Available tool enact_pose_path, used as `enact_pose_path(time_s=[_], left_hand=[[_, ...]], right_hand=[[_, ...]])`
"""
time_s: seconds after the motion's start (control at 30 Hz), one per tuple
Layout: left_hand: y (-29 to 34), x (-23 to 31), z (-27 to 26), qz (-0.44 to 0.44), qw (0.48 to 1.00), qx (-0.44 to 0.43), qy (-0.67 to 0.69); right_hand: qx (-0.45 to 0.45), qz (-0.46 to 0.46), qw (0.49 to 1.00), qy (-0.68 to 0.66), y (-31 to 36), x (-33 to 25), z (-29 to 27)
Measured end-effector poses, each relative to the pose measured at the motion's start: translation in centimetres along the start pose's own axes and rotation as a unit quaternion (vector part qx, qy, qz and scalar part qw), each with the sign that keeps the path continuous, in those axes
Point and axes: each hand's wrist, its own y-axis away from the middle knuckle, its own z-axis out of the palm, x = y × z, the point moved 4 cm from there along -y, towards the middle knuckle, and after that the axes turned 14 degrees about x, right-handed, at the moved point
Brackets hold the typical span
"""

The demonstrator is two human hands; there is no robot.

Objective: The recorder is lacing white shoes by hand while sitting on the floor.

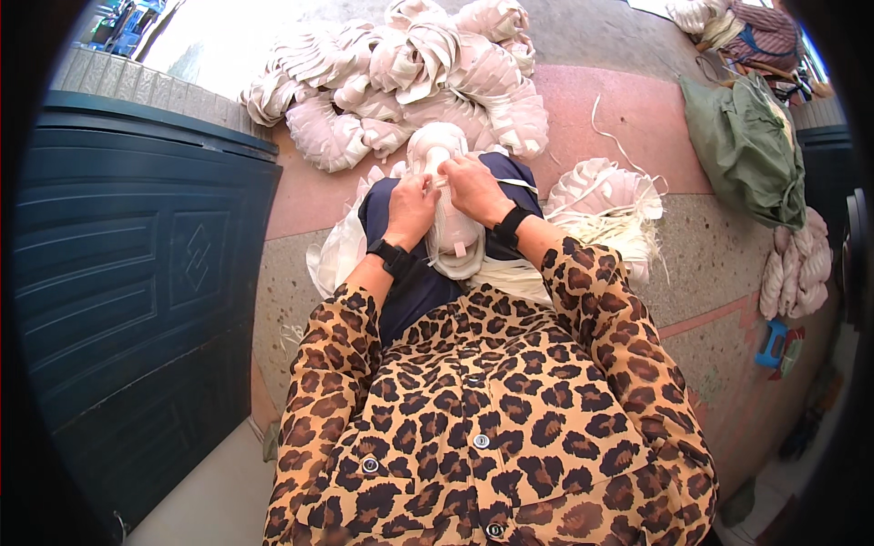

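Head view: 2 hands (474, 189) hold 1 shoe upper (454, 238).

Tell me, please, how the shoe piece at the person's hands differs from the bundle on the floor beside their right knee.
The shoe piece is one shoe shape; the bundle gathers many layered pieces. The shoe piece has both the left hand and right hand on it, while the bundle lies untouched on the floor. Both look pale.

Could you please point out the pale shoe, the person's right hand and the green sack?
Pale shoe (452, 233): head view, on its surface below the hands.
Right hand (475, 190): head view, on the back of the hand.
Green sack (742, 150): head view, middle of its creased side.
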Motion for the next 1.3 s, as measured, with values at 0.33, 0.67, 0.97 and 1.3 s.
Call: enact_pose_path(time_s=[0.33, 0.67, 0.97, 1.3], left_hand=[[-1.4, 1.4, -0.4, 0.222, 0.969, -0.012, -0.112], [-0.4, -19.0, -36.2, -0.231, 0.818, 0.515, 0.112], [12.8, -26.6, -62.5, -0.368, 0.654, 0.074, -0.657], [-0.3, -11.3, -33.8, -0.251, 0.887, 0.247, 0.299]], right_hand=[[-0.068, 0.003, 0.998, -0.016, -0.4, -0.3, -0.4], [-0.054, 0.364, 0.906, -0.206, 5.7, 12.6, -18.0], [0.405, 0.316, 0.513, -0.688, 18.2, 24.8, -41.2], [0.178, 0.316, 0.851, -0.380, 5.7, 13.0, -26.1]])
